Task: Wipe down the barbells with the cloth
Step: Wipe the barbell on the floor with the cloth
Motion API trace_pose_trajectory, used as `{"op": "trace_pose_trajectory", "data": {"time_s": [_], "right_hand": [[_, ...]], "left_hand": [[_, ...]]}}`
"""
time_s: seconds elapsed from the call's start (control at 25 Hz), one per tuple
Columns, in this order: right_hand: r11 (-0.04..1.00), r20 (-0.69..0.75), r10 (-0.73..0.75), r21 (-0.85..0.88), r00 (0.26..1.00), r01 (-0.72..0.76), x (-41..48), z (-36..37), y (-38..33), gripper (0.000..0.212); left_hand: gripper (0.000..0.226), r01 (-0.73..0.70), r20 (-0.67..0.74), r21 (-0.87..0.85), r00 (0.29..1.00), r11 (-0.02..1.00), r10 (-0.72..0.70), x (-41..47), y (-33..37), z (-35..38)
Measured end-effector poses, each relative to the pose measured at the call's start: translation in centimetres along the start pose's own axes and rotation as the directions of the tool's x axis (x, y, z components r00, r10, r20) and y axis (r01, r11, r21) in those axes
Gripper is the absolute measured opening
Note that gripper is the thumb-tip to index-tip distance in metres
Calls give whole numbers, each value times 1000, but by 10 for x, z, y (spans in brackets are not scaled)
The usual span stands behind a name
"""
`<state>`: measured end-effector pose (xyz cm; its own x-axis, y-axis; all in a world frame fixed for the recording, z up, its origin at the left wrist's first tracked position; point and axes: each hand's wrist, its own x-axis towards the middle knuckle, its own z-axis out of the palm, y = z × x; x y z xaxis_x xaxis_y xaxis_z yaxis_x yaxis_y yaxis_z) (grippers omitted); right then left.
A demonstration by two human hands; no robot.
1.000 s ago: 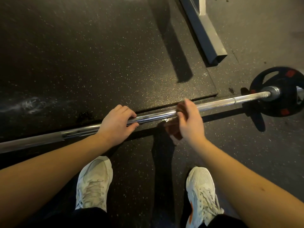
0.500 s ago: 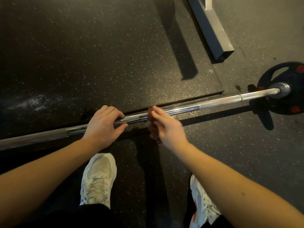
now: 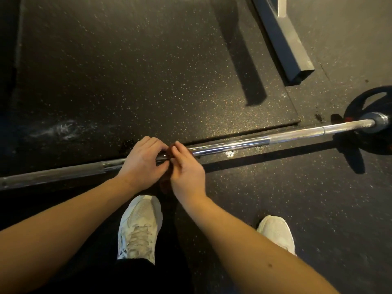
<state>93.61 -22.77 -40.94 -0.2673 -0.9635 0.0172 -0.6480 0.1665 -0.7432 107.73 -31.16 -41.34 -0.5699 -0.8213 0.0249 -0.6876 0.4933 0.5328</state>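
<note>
Barbell point(image 3: 233, 143) runs crosswise, left to right, beneath both hands: left hand point(image 3: 141, 164) wrapped over it, right hand point(image 3: 187, 175) just beside, pinching cloth point(image 3: 169, 152) against it.

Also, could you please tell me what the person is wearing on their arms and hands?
Nothing is worn that I can see. The left hand and right hand have no gloves, rings or watch. The left forearm and right forearm are uncovered to the frame edge, no sleeve in view; the right one bears a small dark spot.
</note>
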Motion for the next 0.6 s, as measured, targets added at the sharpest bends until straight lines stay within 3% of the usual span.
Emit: {"op": "trace_pose_trajectory", "data": {"time_s": [0.12,0.24,0.36,0.44,0.6], "right_hand": [[998,72,-62,-1,996,62,15,-29,23,38],[991,-48,122,-42,991,-124,28,-81,62,34],[931,-242,360,36,901,-362,29,-91,65,36],[905,-297,421,70,857,-420,26,-64,39,38],[978,-121,208,-5,971,-210,-3,17,-25,42]], "left_hand": [[33,32,4,25,999,999,-32,-8,-10,-11],[32,74,-15,27,997,997,-74,-21,-21,-20],[32,84,-37,20,996,996,-84,-32,-29,-26],[33,89,-43,31,995,996,-88,-36,-35,-29],[34,111,-45,55,993,992,-109,-43,-42,-34]]}}
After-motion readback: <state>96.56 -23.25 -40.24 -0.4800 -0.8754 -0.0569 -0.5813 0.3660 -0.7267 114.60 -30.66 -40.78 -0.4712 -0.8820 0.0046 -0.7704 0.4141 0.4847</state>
